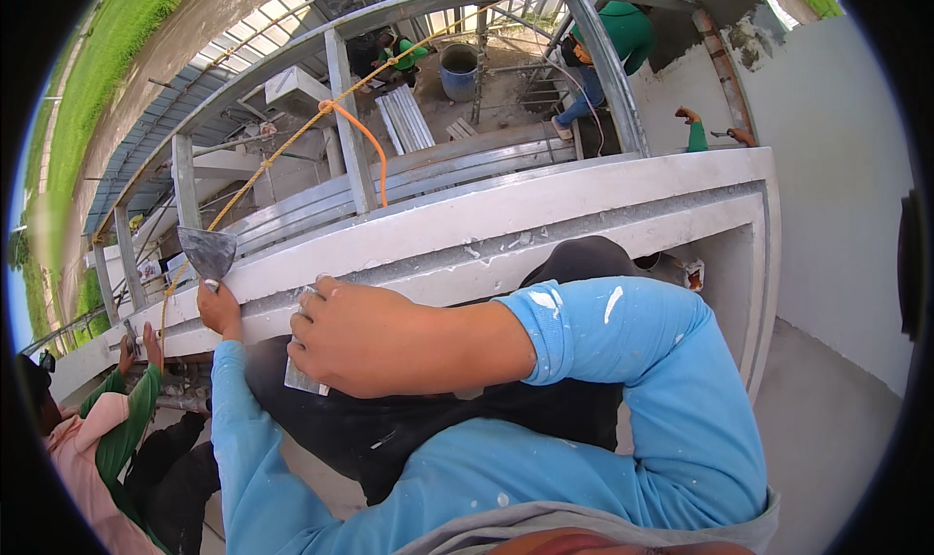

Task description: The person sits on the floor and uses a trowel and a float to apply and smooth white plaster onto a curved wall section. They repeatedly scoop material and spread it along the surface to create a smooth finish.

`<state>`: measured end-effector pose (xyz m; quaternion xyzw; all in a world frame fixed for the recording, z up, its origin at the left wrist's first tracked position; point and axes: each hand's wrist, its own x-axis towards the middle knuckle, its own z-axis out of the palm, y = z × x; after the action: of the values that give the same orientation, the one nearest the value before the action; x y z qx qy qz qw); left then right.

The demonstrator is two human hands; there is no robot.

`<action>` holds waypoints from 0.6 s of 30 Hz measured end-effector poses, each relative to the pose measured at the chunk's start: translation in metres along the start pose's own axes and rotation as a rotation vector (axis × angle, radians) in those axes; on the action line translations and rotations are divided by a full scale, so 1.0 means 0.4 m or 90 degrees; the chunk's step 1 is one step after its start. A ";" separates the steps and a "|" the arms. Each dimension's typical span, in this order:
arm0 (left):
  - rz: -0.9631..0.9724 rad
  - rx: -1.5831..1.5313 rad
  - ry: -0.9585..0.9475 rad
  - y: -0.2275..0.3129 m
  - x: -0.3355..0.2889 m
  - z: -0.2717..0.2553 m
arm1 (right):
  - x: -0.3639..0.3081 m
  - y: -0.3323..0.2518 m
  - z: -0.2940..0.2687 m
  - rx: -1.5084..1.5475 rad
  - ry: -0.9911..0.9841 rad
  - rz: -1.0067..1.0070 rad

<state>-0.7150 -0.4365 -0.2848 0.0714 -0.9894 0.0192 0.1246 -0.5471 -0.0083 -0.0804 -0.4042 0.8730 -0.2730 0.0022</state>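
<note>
My left hand (220,309) grips a putty knife (207,251) by its handle, the wide grey blade pointing up and away over the ledge. Beside it, my right hand (355,336) is closed on a flat metal blade (305,379); its edges show past my fingers and the rest is hidden under the palm. Both hands are at the near side of a white ledge (545,197), which has a grey groove (418,265) along it. White bits of filler (523,238) lie along that groove. White splashes mark my blue sleeves.
Beyond the ledge stands a metal frame (347,117) with a yellow rope (282,148) and an orange hose (375,146). Far below are workers, a drum (458,72) and metal sheets (404,119). A co-worker (107,429) is close at left; another's hands (715,132) reach in at right.
</note>
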 end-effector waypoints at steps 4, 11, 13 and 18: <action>-0.047 -0.008 -0.015 0.015 0.001 -0.006 | -0.007 0.009 -0.020 0.058 -0.013 0.015; -0.043 0.004 0.018 0.034 -0.005 -0.029 | -0.003 -0.015 -0.056 0.023 0.011 -0.026; -0.054 0.005 0.022 0.042 -0.005 -0.035 | 0.002 -0.019 -0.059 0.014 -0.069 -0.007; -0.077 -0.004 -0.007 0.057 -0.009 -0.059 | 0.002 -0.018 -0.052 0.019 -0.054 -0.017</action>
<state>-0.7090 -0.4122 -0.2634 0.1305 -0.9841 0.0083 0.1200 -0.5469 -0.0028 -0.0592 -0.4266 0.8627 -0.2685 0.0414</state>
